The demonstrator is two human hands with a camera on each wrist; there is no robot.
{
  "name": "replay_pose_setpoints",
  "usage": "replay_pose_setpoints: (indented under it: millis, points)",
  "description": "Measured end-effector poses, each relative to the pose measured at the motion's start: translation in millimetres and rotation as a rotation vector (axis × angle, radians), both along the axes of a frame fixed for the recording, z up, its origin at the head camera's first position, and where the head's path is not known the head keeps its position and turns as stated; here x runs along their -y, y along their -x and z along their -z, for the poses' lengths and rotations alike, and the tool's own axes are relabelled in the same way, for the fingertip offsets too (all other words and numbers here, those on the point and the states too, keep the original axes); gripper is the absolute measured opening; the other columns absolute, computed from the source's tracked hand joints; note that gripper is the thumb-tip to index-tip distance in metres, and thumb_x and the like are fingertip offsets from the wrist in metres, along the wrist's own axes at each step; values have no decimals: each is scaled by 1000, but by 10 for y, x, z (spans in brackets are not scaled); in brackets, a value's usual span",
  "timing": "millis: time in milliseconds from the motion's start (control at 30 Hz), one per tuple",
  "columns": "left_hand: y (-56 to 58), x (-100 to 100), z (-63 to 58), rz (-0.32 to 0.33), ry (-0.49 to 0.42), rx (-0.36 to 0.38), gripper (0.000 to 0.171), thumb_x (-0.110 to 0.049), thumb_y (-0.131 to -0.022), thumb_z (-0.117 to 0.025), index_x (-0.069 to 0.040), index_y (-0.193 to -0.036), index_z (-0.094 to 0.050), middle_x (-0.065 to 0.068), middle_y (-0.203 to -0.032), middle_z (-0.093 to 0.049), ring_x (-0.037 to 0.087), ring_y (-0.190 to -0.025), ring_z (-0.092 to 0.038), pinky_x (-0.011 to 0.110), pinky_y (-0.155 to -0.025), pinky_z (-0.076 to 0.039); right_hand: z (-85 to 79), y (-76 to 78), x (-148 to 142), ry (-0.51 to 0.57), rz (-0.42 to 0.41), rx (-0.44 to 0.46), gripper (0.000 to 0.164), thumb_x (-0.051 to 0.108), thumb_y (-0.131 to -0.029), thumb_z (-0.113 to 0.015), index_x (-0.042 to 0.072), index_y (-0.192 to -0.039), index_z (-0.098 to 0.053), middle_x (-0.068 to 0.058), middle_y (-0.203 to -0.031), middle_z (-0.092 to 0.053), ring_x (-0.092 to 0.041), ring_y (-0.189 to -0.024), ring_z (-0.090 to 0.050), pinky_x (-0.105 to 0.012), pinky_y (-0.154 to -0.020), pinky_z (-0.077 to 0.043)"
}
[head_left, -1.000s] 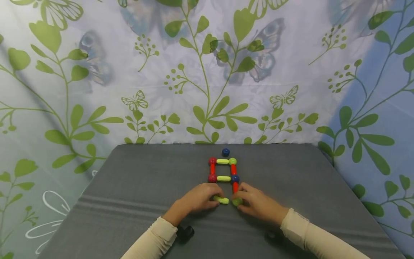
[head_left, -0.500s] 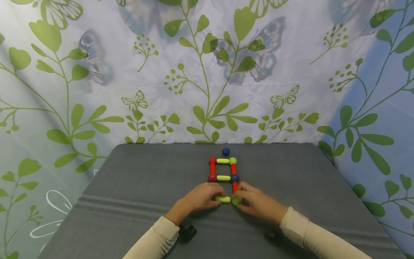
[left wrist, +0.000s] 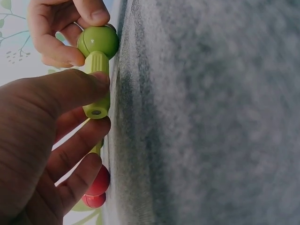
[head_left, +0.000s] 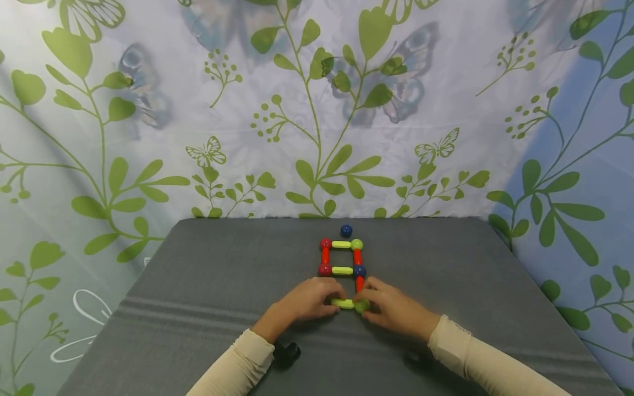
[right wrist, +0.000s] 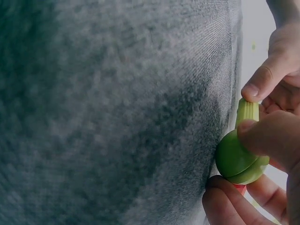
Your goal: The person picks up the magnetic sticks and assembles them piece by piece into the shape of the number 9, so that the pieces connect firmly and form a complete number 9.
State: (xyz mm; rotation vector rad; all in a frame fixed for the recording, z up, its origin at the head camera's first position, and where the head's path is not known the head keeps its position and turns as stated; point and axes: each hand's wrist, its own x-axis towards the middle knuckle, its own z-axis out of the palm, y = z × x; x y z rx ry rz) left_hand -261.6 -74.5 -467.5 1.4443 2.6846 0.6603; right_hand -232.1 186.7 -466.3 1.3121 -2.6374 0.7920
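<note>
My left hand (head_left: 312,298) pinches a yellow-green magnetic stick (left wrist: 97,96) between thumb and fingers. Its far end meets a green ball (left wrist: 99,40), which the thumb and fingers of my right hand (head_left: 396,309) hold close over the table. From that ball a red stick (head_left: 360,284) leads back to a dark blue ball (head_left: 360,271). Behind lies a square of magnetic pieces, with a near red ball (head_left: 324,270), a far red ball (head_left: 325,243) and another green ball (head_left: 356,245) at its other corners. Yellow and red sticks join them.
A loose blue ball (head_left: 346,230) sits just behind the square, near the back edge of the grey table (head_left: 238,253). A curtain (head_left: 257,121) printed with leaves and butterflies hangs behind. Something black (head_left: 287,356) shows beside the left wrist.
The yellow-green stick in my left hand has straightened and shifted right, closing the gap to the green ball. My right hand has stayed nearly still, holding that ball.
</note>
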Motion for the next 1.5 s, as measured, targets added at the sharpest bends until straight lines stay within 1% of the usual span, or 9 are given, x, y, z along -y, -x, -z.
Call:
replay_pose_setpoints:
  millis: [233, 367, 500, 600, 733, 867, 1000, 1233, 1500]
  points:
    - [33, 34, -4, 11, -11, 19, 21, -19, -91, -79, -17, -110, -72, -9, -105, -67, 2, -93, -60, 14, -83, -47, -11, -9, 34, -2, 13, 7, 29, 14, -85, -84, 20, -110, -71, 7, -98, -50, -9, -78, -55, -21, -67, -48]
    - [155, 90, -188, -2, -44, 7, 22, -20, -92, -77, -11, -111, -72, -3, -104, -69, 10, -92, -64, 21, -82, -50, 0, -5, 43, 0, 16, 29, 27, 13, -86, -83, 19, -110, -72, 7, -99, -50, -10, -77, -55, -21, -66, -48]
    - [464, 119, -545, -65, -123, -12, 23, -16, -93, -75, -8, -115, -70, 3, -107, -69, 20, -95, -67, 32, -83, -53, 15, 1, 32, 13, 11, 20, 27, 13, -86, -83, 19, -111, -72, 7, -100, -51, -9, -77, -55, -21, -67, -48]
    - [796, 77, -784, -124, -195, 25, 26, -15, -95, -73, -9, -120, -69, 3, -114, -69, 19, -101, -67, 35, -86, -53, 13, 28, 8, 26, 15, 12, 29, 12, -85, -83, 19, -111, -72, 7, -101, -52, -7, -77, -54, -21, -66, -48]
    - [1183, -58, -898, -190, -298, 153, 27, -14, -97, -71, -11, -124, -68, 1, -123, -66, 16, -109, -65, 32, -90, -52, 17, 34, -10, 31, 11, 11, 30, 11, -84, -84, 19, -111, -73, 8, -100, -52, -5, -76, -54, -19, -64, -48]
    - [1448, -204, -799, -240, -351, 254, 26, -11, -96, -71, -12, -122, -70, 2, -128, -64, 20, -113, -64, 31, -89, -53, 24, 25, 13, 25, 13, 47, 30, 13, -85, -83, 20, -112, -72, 9, -101, -51, -4, -77, -54, -19, -64, -48]
    - [1613, -304, -588, -289, -266, 271, 24, -11, -97, -71, -13, -121, -71, 4, -131, -62, 26, -118, -61, 34, -91, -52, 34, 11, 56, 31, 16, 63, 30, 13, -85, -83, 21, -112, -72, 9, -102, -51, -4, -77, -54, -20, -64, -48]
    - [1717, -419, -208, -335, -101, 286, 31, -12, -96, -71, -10, -128, -69, 6, -135, -59, 27, -123, -59, 38, -95, -51, 88, -49, 53, 47, 3, 21, 30, 13, -85, -83, 20, -111, -72, 9, -104, -52, -1, -80, -53, -19, -66, -49]
    - [1797, -486, -156, -342, -61, 247, 29, -9, -95, -71, -10, -123, -68, 7, -131, -63, 26, -119, -61, 38, -94, -51, 62, -12, 47, 38, 30, 46, 30, 13, -86, -82, 21, -113, -72, 10, -104, -50, -2, -80, -53, -19, -68, -49]
